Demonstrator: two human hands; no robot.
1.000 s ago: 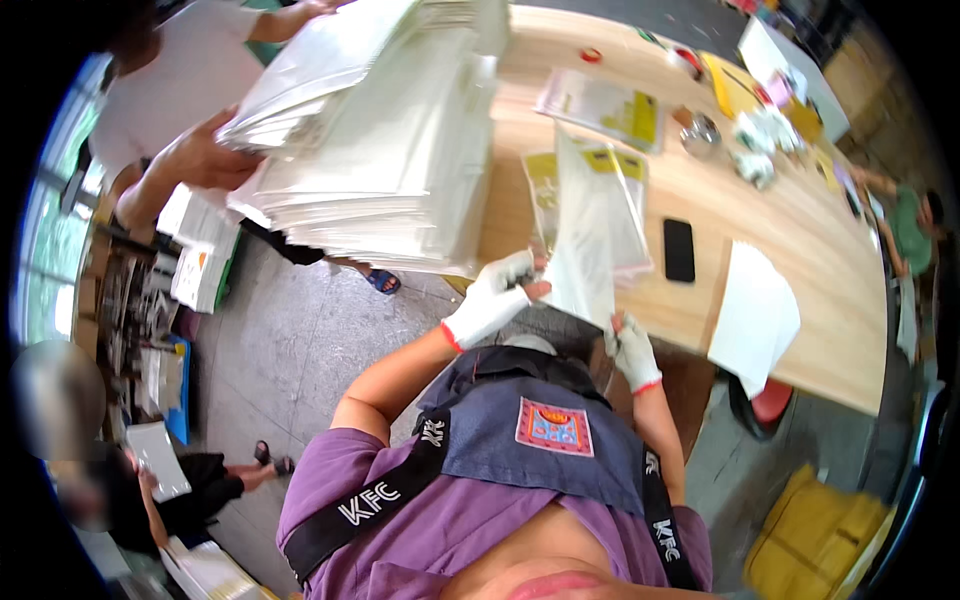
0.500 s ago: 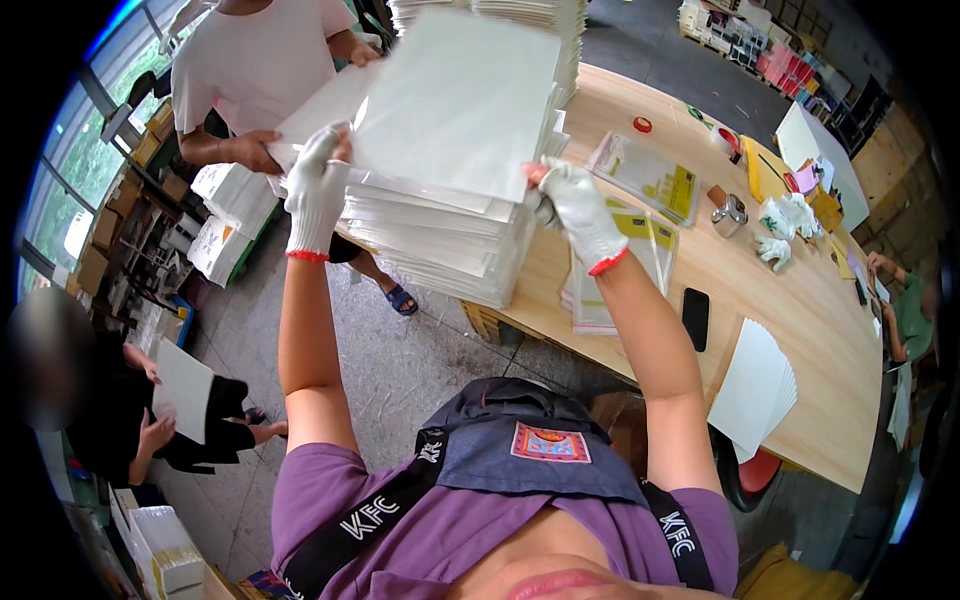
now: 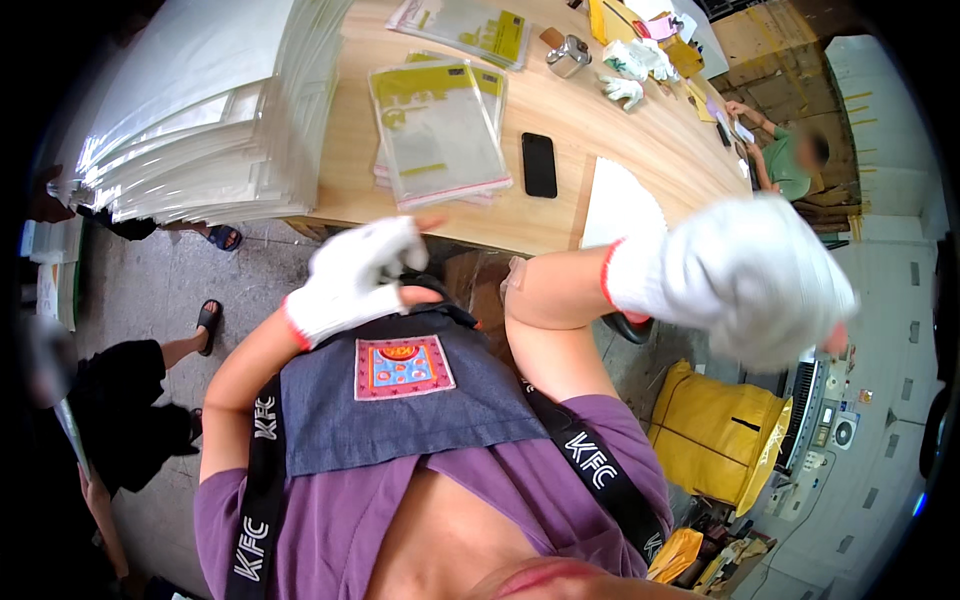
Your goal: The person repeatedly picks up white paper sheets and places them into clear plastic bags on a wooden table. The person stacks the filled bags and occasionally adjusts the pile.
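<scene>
My left hand (image 3: 355,275), in a white glove, is at the top edge of my grey apron (image 3: 400,400), by its dark neck strap. Whether the fingers grip the strap is unclear. My right hand (image 3: 745,275), also gloved, is raised close to the camera and curled into a fist with nothing visible in it. Beyond both hands stands a wooden table (image 3: 560,120). On its left end is a tall stack of white sheets in clear bags (image 3: 200,110). A smaller pile of clear bags with yellow print (image 3: 440,130) lies mid-table, out of reach of either hand.
A black phone (image 3: 539,165) and a white sheet (image 3: 620,205) lie near the table's front edge, with spare gloves (image 3: 625,90) farther back. A yellow sack (image 3: 715,435) stands on the floor at right. One person sits at the far right (image 3: 790,160), another crouches at left (image 3: 120,400).
Both hands have left the sheet they held up at the tall stack. The left has dropped to my apron, the right has swung up to the right, and the view has turned right.
</scene>
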